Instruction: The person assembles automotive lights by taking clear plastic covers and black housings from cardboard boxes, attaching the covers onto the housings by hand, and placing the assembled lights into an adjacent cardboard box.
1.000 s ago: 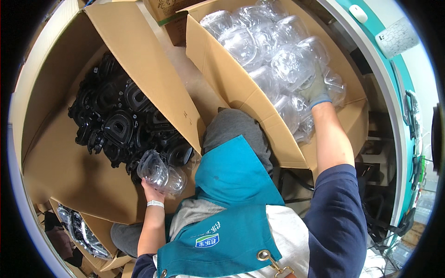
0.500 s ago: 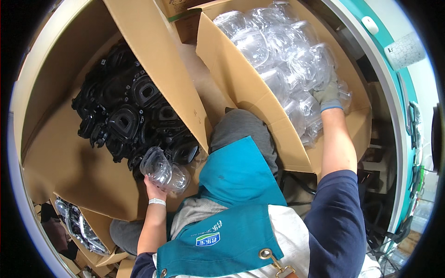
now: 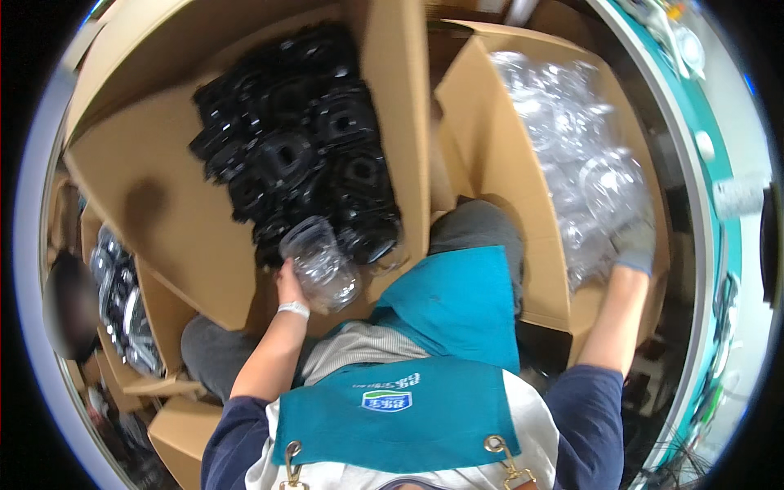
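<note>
My left hand (image 3: 289, 286) is bare and wears a white wristband. Its fingers are closed on the side of a clear plastic shell (image 3: 320, 263), a rounded, hollow piece held above my lap. Behind the shell, black moulded parts (image 3: 282, 159) with rounded openings lie heaped in a large carton (image 3: 122, 171). On the right, my right hand (image 3: 635, 245), in a grey glove with a blue cuff, reaches into a second carton (image 3: 535, 245) full of clear plastic shells (image 3: 563, 122). It touches the shells at the near right side; its fingers are hidden and blurred.
A smaller carton (image 3: 159, 327) at the left holds dark and clear glossy parts (image 3: 122, 302). Beside it is a dark blurred shape (image 3: 72, 306). Beyond the right carton runs a bench with a grey edge (image 3: 686, 163) and a teal top, bearing a white cup (image 3: 739, 198).
The view has swung, so both cartons sit further right in it. My left hand still holds the clear shell. My right hand stays among the shells in the right carton.
</note>
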{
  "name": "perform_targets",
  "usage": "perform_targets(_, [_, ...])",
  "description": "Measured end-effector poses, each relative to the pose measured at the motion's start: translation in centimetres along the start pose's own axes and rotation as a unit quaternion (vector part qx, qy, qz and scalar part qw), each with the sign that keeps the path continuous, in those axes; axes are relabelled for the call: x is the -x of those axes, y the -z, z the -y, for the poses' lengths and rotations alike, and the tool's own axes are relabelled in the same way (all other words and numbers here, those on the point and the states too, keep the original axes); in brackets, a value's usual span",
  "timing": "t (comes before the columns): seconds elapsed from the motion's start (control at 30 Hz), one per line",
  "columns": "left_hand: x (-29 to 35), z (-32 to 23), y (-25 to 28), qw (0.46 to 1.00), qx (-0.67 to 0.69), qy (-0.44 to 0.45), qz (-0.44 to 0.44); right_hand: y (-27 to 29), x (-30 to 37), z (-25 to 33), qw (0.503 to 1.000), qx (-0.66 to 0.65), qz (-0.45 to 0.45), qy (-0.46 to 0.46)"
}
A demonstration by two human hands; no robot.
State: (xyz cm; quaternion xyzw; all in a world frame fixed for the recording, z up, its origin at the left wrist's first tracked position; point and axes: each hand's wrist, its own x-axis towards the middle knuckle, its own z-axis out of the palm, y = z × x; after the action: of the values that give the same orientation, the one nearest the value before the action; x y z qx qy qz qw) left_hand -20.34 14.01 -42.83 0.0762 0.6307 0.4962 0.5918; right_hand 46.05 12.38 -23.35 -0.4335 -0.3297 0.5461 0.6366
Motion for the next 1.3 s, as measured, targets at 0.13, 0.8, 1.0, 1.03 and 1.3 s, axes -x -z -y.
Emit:
perform_targets(0.13, [1.2, -1.8, 0.6, 0.866, -0.299, -0.326, -0.235, -9.3, 6.6, 5.0, 0.963, 0.2, -0.165, 0.075])
perform_targets(0.8, [11.7, -9.9, 0.8, 0.95, 0.1, -0.035, 0.294, -44.4, 1.4, -15.1, 0.872, 0.094, 0.401, -0.266])
perform_targets(1.0, [10.5, -10.9, -3.6, 0.979, 0.205, 0.013, -0.003, -44.9, -1.2, -20.3, 0.827, 0.491, 0.261, 0.085])
perform_targets(1.03, [9.5, -10.9, -4.5, 0.979, 0.205, 0.011, -0.006, -44.8, -1.5, -20.7, 0.829, 0.488, 0.265, 0.064])
perform_targets(1.3, [7.1, -9.6, -11.6, 0.983, 0.112, -0.119, 0.087, -41.5, -4.0, -21.4, 0.922, 0.236, 0.268, -0.148])
